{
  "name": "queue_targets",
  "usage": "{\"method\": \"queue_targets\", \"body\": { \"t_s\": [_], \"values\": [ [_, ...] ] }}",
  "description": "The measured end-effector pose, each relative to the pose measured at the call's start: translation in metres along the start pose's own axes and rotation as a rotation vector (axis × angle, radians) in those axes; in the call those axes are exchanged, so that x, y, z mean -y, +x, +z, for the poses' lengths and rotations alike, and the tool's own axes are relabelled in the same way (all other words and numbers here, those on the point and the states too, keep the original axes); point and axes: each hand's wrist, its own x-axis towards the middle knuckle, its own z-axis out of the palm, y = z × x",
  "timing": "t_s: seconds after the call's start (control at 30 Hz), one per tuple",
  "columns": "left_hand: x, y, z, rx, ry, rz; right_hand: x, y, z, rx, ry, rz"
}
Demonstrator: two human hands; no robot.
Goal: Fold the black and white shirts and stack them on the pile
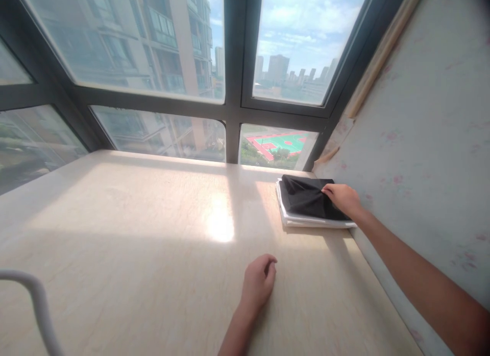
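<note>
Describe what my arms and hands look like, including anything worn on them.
Your left hand and right hand are bare, with no gloves, rings or watch visible. No sleeve shows on the left forearm or right forearm.

Room is found left of the cloth (302,200) — passage is barred by wall (424,141) rightward, window (233,65) ahead.

One head view, forward and down
Worn on the head, the camera looks from close above the sill (133,274) toward its far edge at the window (234,80), its right edge along the wall (432,157) in frame.
</note>
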Motion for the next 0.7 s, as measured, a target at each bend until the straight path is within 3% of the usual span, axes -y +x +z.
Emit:
{"method": "queue_targets", "body": {
  "t_s": [0.37, 0.57, 0.7],
  "values": [
    [0.004, 0.001, -0.001, -0.005, -0.001, 0.029, -0.007, 0.0, 0.028, 0.035, 0.11, -0.111],
    [0.004, 0.001, 0.0, 0.004, 0.006, 0.01, -0.002, 0.003, 0.044, 0.065, 0.113, -0.243],
    [0.005, 0.001, 0.0, 0.018, 0.036, 0.019, 0.005, 0.001, 0.045, 0.081, 0.072, -0.257]
  ]
}}
